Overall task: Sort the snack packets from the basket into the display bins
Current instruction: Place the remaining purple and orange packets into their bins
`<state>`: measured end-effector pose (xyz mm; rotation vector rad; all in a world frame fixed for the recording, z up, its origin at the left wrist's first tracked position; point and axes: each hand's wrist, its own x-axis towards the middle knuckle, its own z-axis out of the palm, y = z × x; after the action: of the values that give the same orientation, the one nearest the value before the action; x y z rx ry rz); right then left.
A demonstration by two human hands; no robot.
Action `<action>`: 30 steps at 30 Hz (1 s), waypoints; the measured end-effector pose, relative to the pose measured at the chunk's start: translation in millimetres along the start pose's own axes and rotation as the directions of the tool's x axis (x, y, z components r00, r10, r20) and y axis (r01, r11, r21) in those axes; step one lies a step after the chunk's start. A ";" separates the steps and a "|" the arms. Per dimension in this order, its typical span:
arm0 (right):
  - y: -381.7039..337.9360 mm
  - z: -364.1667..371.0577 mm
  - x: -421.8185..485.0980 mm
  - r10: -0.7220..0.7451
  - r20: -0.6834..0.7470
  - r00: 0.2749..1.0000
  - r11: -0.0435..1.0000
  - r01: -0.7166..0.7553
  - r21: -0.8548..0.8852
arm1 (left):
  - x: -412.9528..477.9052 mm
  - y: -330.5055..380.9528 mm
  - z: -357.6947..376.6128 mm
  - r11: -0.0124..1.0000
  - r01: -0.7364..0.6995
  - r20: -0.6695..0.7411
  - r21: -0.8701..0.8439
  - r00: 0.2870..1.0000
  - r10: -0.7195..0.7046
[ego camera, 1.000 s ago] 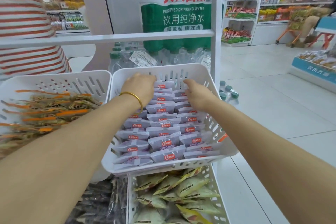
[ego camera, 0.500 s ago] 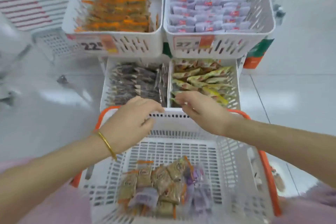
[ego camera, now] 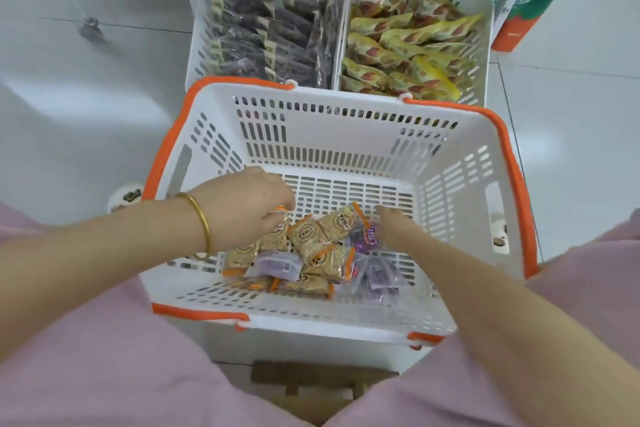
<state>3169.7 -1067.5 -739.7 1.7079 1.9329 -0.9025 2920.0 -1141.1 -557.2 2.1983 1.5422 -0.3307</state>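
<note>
Basket floor (ego camera: 346, 191): packets (ego camera: 311, 253) at mixed angles

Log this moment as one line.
phase: picking from basket | left hand: pinches orange-edged packet | right hand: at purple packet, grip unclear

Floor (ego camera: 571, 156): pale glossy tiles, dark grout lines. A caster (ego camera: 90, 26) rests on it at upper left. A green, white and orange carton (ego camera: 519, 21) stands on it at upper right, just beside the lower display bins (ego camera: 483, 55). Whether these bins touch the floor cannot be told. The white basket (ego camera: 346, 149) stands nearest; its footing is hidden.
</note>
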 end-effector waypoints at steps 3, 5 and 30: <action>-0.7 21.3 1.3 0.086 -0.038 0.996 0.949 -0.071 0.307 | 2.6 2.1 2.2 1.000 -0.003 0.017 0.016 1.000 0.003; -1.3 27.9 0.4 0.205 -0.050 0.977 0.822 -0.144 0.551 | 5.4 5.0 2.2 1.000 -0.005 0.031 0.017 1.000 0.005; -17.4 34.5 -14.6 -0.007 0.483 0.876 0.612 -0.378 0.695 | 41.9 33.2 -5.6 0.996 -0.065 0.132 0.057 0.990 0.057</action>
<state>3151.2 -1102.7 -750.8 1.8257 1.0392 -2.0433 2965.5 -1113.2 -563.3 2.2181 1.4094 -0.4988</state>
